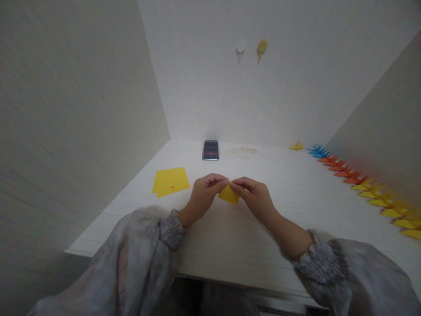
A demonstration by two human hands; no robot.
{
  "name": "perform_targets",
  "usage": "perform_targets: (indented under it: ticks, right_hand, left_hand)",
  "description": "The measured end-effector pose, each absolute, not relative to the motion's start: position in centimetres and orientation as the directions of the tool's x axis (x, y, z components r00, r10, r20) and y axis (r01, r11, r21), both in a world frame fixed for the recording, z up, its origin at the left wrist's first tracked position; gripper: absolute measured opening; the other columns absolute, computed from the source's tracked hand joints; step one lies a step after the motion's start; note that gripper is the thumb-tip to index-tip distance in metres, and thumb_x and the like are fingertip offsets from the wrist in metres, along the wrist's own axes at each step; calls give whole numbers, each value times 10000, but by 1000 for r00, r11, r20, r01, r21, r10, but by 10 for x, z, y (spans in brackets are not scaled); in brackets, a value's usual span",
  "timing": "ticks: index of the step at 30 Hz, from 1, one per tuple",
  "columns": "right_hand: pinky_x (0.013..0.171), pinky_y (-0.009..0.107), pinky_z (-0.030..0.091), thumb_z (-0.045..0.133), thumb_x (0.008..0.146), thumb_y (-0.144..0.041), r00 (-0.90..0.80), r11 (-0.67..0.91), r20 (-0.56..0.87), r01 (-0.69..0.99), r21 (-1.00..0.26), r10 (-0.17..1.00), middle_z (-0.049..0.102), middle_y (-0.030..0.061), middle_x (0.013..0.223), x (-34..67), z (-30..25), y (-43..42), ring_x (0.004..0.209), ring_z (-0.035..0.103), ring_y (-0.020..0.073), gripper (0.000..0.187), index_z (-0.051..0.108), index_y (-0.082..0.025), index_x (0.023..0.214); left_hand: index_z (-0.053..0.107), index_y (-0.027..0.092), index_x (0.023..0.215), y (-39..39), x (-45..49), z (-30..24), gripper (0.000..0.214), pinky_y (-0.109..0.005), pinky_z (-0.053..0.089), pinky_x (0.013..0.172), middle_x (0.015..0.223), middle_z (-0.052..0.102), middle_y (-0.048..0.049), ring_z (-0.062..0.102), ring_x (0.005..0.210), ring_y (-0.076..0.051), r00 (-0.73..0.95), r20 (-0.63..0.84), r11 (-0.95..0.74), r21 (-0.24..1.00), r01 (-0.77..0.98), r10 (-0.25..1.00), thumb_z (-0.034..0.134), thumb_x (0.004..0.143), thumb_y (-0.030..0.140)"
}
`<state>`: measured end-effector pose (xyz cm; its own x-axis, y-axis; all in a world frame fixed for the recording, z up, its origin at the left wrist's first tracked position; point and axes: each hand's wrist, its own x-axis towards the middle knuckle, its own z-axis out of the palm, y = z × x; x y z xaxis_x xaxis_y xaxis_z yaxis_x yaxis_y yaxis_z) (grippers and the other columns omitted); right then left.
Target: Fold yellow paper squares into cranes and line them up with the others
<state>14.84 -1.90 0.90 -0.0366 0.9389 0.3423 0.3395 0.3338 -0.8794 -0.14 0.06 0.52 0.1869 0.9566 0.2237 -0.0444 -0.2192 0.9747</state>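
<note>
Between my two hands is a small folded piece of yellow paper, held just above the white table. My left hand pinches its upper left edge between thumb and fingers; a ring shows on one finger. My right hand grips the upper right edge the same way, and the fingertips of both hands nearly meet at the top. The fingers cover part of the folds. Left of my hands lie flat yellow paper sheets with a small orange-red mark on them.
A phone-like device, its screen blurred, stands by the back wall. Along the right wall runs a row of folded paper cranes: yellow, red-orange and blue. Two hooks are on the back wall. The table's front edge is near my forearms.
</note>
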Motion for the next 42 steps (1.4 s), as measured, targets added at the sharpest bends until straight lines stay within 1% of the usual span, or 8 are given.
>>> perform_targets:
  ticks: [7,11,17,19,22,25,37,42]
  right_hand:
    - [638,280,453,585,694,-268,3,292,309,318,-902,951,652,27,712,145,9,-21,664,575,143,116,643,-173,730]
    - [632,288,454,582,696,-278,23,295,320,329,-897,947,650,33,705,147,8,-20,654,573,147,123,640,-172,723]
    - [635,294,451,600,687,-309,60,297,336,337,-893,940,648,33,708,149,7,-19,669,575,155,139,640,-179,714]
    - [639,293,450,625,664,-313,62,274,303,292,-917,951,648,31,711,148,6,-18,674,577,156,146,641,-177,713]
    - [634,288,451,669,614,-312,42,206,214,142,-968,976,649,25,709,147,6,-17,664,576,150,172,643,-174,713]
    - [632,283,445,665,616,-317,42,151,152,34,-988,987,645,16,680,146,7,-16,637,565,135,168,648,-169,692]
    - [652,306,425,662,581,-244,107,94,89,-38,-995,990,640,7,597,148,14,-18,592,546,134,70,662,-174,581]
    - [626,309,424,668,561,-211,118,62,49,-108,-992,992,632,28,571,159,10,-11,559,539,136,76,669,-144,596]
  left_hand:
    - [622,127,727,-1,0,6,203,-254,460,612,696,601,-16,548,646,-112,197,110,-68,976,-207,974,615,663,319]
    - [616,119,717,-1,2,9,235,-277,475,652,696,613,-25,570,660,-120,226,74,-25,977,-212,971,590,685,350]
    - [581,132,774,1,4,5,271,-275,474,687,700,641,-8,602,665,-118,290,83,-15,973,-231,953,715,551,208]
    - [586,128,753,2,4,3,247,-272,475,695,694,642,-4,601,660,-111,286,82,-12,971,-239,955,712,554,202]
    - [591,130,746,2,3,2,233,-267,477,689,688,644,3,601,647,-106,262,94,-28,969,-246,961,709,557,198]
    - [592,129,748,2,3,3,224,-267,482,681,698,652,-2,605,647,-108,239,100,-36,966,-257,966,703,563,190]
    - [582,123,803,3,1,6,303,-251,474,608,669,645,-11,596,612,-116,226,27,31,967,-251,974,713,537,179]
    - [510,141,828,7,-4,6,362,-263,467,586,644,643,-1,602,604,-133,203,33,26,959,-281,979,711,535,206]
